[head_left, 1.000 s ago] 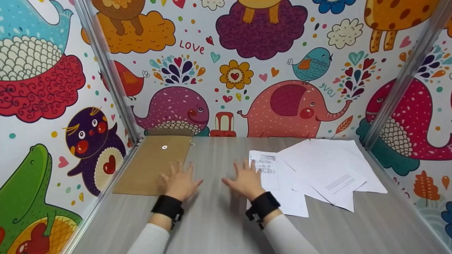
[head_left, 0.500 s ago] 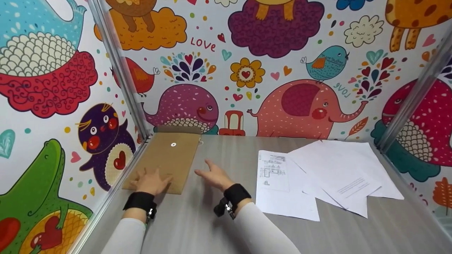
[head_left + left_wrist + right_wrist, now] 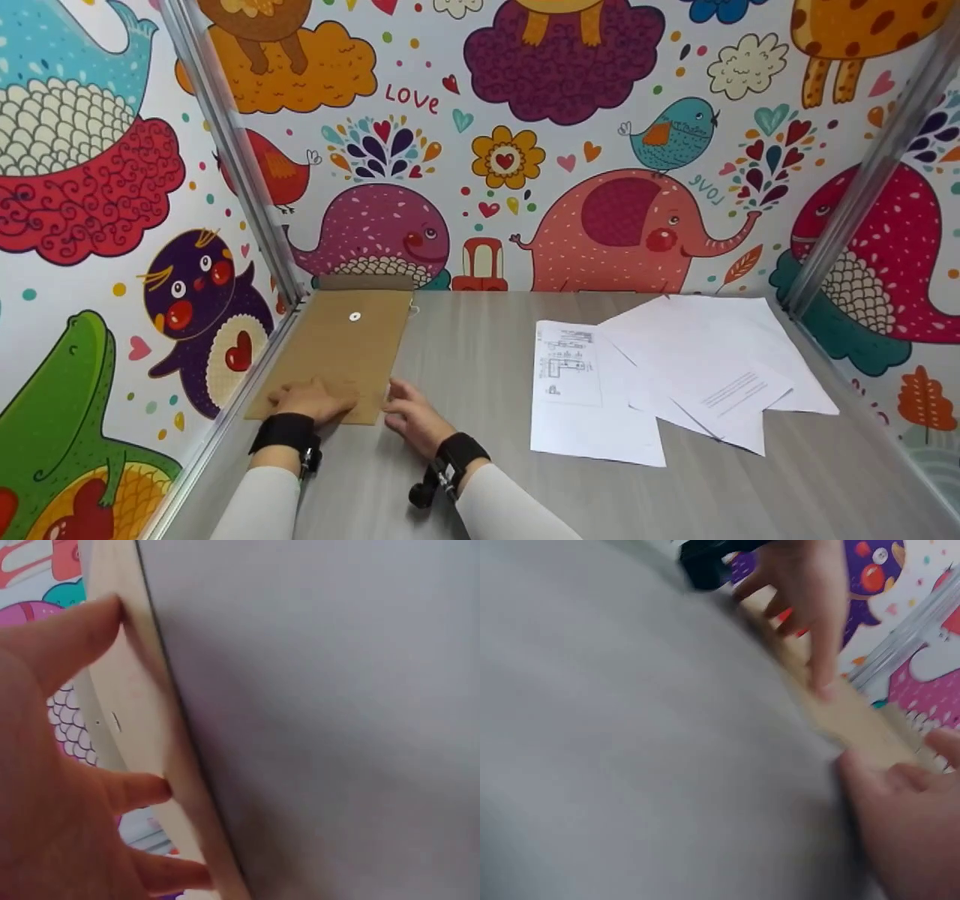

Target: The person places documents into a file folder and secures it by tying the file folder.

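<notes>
A brown paper envelope (image 3: 341, 349) with a white round clasp lies flat at the table's far left, by the wall. My left hand (image 3: 311, 399) rests on its near edge, fingers laid flat on the paper. The left wrist view shows the left hand (image 3: 45, 787) with fingertips (image 3: 146, 791) against the envelope (image 3: 142, 727) edge. My right hand (image 3: 411, 416) lies on the table at the envelope's near right corner, fingers relaxed and touching that edge. In the right wrist view, the right hand (image 3: 911, 832) sits beside the envelope (image 3: 855, 720) while a left-hand finger presses on it.
Several loose white sheets (image 3: 660, 375) lie spread on the right half of the grey table (image 3: 465, 352); one printed sheet (image 3: 568, 364) is nearest the middle. Cartoon-patterned walls with metal posts (image 3: 232, 157) close in the table on three sides.
Both hands have moved left and nearer to me, from the table's middle to the envelope's near edge. The right hand has left the printed sheet. Envelope and papers have not moved.
</notes>
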A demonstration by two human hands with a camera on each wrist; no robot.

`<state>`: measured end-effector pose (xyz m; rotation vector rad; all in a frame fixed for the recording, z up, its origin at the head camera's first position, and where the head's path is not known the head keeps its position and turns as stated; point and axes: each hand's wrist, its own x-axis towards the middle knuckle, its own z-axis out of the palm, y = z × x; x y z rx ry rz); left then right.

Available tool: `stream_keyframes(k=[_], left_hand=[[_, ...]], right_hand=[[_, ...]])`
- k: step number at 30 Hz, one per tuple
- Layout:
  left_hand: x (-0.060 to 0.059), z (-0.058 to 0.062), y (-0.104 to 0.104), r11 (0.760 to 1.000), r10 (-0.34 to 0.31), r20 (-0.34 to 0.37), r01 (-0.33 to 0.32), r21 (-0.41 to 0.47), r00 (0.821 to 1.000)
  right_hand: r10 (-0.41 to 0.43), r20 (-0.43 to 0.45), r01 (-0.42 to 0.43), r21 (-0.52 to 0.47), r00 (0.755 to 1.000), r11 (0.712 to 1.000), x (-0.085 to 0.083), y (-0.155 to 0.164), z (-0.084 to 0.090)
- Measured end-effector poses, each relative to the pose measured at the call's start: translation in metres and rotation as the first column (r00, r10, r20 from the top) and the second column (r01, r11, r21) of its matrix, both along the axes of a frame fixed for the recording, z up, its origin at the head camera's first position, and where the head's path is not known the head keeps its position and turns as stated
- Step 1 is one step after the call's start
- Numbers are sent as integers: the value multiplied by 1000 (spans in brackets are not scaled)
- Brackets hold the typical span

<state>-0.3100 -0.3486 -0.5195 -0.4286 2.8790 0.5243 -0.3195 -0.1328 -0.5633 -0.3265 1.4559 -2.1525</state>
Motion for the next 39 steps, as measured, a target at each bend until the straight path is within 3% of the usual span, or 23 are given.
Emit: stream_keyframes(k=[3, 5, 8, 14, 19, 25, 27, 30, 34, 37, 39], left_hand=[[2, 0, 7, 1000, 11, 8, -11, 15, 1000], [4, -1, 12, 998, 52, 10, -53, 34, 999], [6, -4, 20, 992, 112, 6, -112, 61, 994], [10, -15, 29, 982, 168, -2, -167, 92, 986], [18, -15, 35, 976, 181, -31, -176, 128, 983], [28, -8, 47, 997, 57, -117, -51, 54, 992], [31, -5, 51, 1000, 8, -156, -3, 28, 988], [34, -3, 56, 998, -11, -191, 23, 63, 981], [34, 1, 62, 990, 53, -240, -20, 137, 969], [32, 2, 59, 978, 148, -310, -93, 186, 939], [33, 3, 54, 958, 221, -336, -139, 251, 916]], right_hand=[[-1, 47, 8, -140, 999, 990, 0, 3, -10], [7, 88, 13, -227, 996, 974, -1, 5, -14], [-6, 118, 39, -281, 993, 959, 0, 7, -18], [-91, 82, 107, -218, 992, 970, 9, 8, -21], [-164, 64, 174, -214, 984, 961, 15, 5, -20], [-293, -7, 286, -193, 956, 939, 16, 0, -21], [-335, -64, 326, -126, 940, 937, 16, -1, -21], [-351, -172, 357, 1, 920, 934, 17, -1, -20], [-343, -279, 382, 100, 897, 919, 17, 2, -16], [-391, -312, 436, 86, 866, 896, 17, 4, -14], [-444, -319, 481, 47, 838, 875, 19, 5, -14]])
